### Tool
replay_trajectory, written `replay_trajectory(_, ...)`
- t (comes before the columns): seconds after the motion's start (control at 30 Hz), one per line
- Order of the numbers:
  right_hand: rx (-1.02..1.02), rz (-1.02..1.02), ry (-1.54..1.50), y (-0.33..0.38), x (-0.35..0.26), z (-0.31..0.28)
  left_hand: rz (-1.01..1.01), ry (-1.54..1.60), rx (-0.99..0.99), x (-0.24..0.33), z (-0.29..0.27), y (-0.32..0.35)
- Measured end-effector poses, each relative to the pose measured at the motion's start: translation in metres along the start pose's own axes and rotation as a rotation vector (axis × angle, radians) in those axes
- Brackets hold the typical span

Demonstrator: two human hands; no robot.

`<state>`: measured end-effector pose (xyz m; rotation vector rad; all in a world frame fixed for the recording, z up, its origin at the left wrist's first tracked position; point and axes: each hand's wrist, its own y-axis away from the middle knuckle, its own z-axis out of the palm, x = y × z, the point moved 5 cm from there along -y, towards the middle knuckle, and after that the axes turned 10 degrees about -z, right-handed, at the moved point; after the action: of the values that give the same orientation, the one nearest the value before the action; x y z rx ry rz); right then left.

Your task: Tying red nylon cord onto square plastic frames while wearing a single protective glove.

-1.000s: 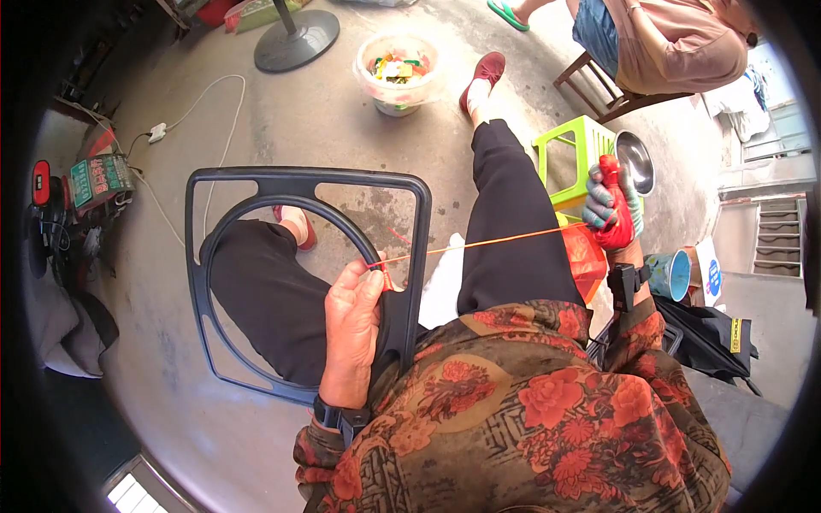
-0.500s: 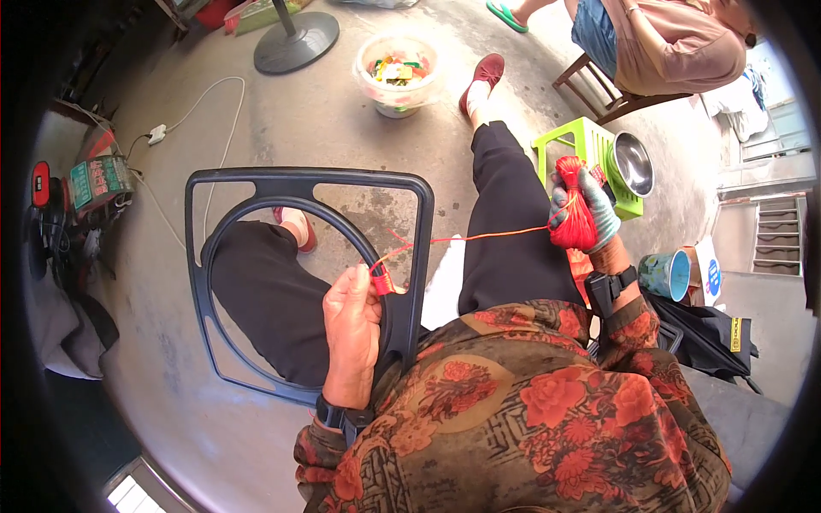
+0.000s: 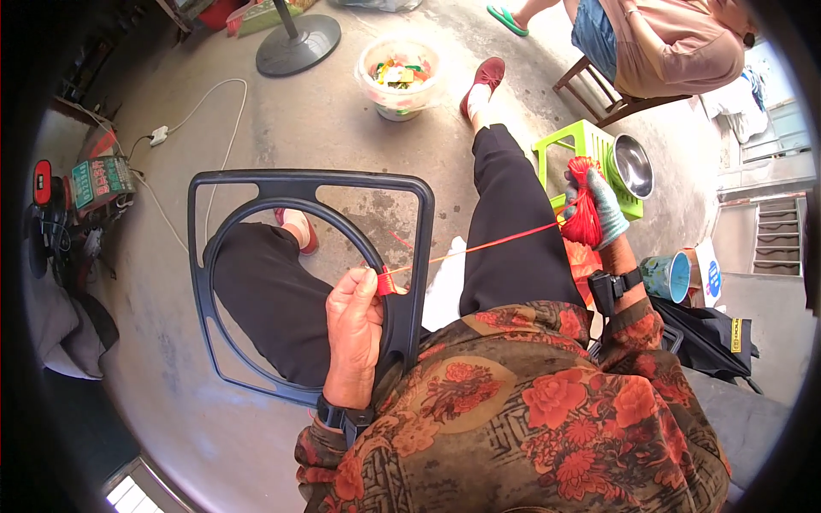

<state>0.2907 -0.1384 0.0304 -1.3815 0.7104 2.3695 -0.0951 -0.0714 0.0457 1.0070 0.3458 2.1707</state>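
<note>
Nearby, green stool (image 3: pixel 575 141) and bowl (image 3: pixel 634 166) flank hands gripping frame (image 3: pixel 301 190) and cord bundle (image 3: pixel 585 214).

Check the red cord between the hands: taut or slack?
Taut. The red cord runs in a straight line from the left hand at the black frame to the bundle in the gloved right hand, without sag.
</note>
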Motion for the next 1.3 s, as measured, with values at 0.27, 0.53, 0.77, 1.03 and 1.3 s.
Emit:
replay_trajectory(0.27, 0.069, -0.084, 0.334, -0.003, 0.005, 0.018, -0.016, -0.036, -0.026, -0.002, 0.010, 0.000)
replay_trajectory(0.53, -0.331, -0.311, 0.693, 0.007, 0.052, 0.180, -0.082, -0.192, 0.003, -0.006, 0.013, 0.002)
replay_trajectory(0.77, -0.462, 0.145, 0.038, 0.020, 0.120, 0.234, -0.155, -0.153, -0.079, -0.027, 0.011, -0.007)
replay_trajectory(1.03, -0.607, 0.354, -0.152, 0.015, 0.117, 0.219, -0.012, -0.276, -0.070, -0.027, 0.011, -0.010)
replay_trajectory(1.3, -0.503, 0.533, -0.251, 0.039, 0.106, 0.204, -0.041, -0.235, -0.060, -0.010, 0.027, -0.001)
